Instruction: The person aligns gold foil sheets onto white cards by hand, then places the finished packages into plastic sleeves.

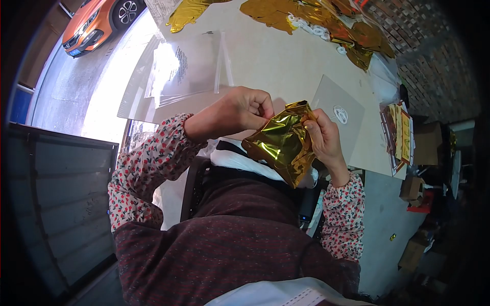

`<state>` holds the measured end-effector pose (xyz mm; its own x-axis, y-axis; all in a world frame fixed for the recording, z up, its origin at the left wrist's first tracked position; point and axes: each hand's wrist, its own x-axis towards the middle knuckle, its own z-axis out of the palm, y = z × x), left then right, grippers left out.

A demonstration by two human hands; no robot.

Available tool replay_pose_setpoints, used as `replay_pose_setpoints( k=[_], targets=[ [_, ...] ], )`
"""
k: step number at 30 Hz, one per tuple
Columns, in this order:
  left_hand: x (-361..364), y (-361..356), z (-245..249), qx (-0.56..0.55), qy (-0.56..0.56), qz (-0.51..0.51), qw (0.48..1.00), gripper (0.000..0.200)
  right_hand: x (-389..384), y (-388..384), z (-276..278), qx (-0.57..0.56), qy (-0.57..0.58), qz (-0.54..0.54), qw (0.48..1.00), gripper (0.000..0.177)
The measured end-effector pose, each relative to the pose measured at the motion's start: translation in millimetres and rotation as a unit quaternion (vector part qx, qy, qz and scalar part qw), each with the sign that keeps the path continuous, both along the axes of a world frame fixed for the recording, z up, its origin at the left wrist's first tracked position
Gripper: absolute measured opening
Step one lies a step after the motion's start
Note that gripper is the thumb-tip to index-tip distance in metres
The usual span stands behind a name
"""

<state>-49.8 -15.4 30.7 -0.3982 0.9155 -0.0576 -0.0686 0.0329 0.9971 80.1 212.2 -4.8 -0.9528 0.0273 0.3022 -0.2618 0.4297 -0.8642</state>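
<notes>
A shiny gold foil piece [283, 140], creased and folded, hangs between my two hands above my lap, at the table's near edge. My left hand [249, 108] has its fingers closed at the foil's upper left edge. The thumb and fingers of my right hand [324, 135] pinch the foil's right side. White stringy material [247, 166] lies across my lap below the foil. On the table [265, 66], a grey sheet [352, 102] with a small coil of white string [340, 115] lies right of my right hand.
Clear plastic bags [189, 66] are stacked at the table's left. More gold foil [275, 18] and white string bundles [319, 30] lie along the far side. Printed cards [398, 135] stand at the right edge, with cardboard boxes [427, 143] beyond. An orange car [97, 25] is outside.
</notes>
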Motion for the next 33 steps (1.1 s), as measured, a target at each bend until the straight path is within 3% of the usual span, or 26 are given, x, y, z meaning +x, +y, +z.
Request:
replay_pose_setpoints(
  k=[6,11,15,16,20,25,30,33],
  targets=[
    [1,3,-8,0.072,-0.028,0.009,0.997,0.013,-3,0,-5,-0.044,-0.030,-0.013,0.999,0.022],
    [4,3,-3,0.024,0.001,0.025,0.999,0.003,-5,-1,-6,-0.050,-0.032,-0.021,0.998,0.023],
    [-3,-2,13,-0.083,0.047,0.025,0.995,0.012,-6,0,-7,-0.037,-0.035,-0.029,0.998,0.022],
    [-5,-3,12,-0.077,0.020,0.042,0.996,0.020,-5,1,-8,-0.030,-0.037,-0.031,0.998,0.022],
    [4,1,14,-0.100,0.073,0.036,0.992,0.017,-5,-2,-6,-0.004,-0.053,-0.050,0.997,0.022],
    [3,10,-5,-0.051,0.100,0.092,0.989,0.018,-7,-4,-10,-0.006,-0.062,-0.085,0.994,0.027],
    [0,37,-8,0.025,0.062,0.097,0.993,0.026,-4,12,-27,-0.167,-0.106,-0.078,0.977,0.030],
    [-5,65,-19,-0.008,0.107,0.094,0.990,0.030,9,26,-18,-0.237,-0.162,-0.089,0.954,0.029]
  ],
)
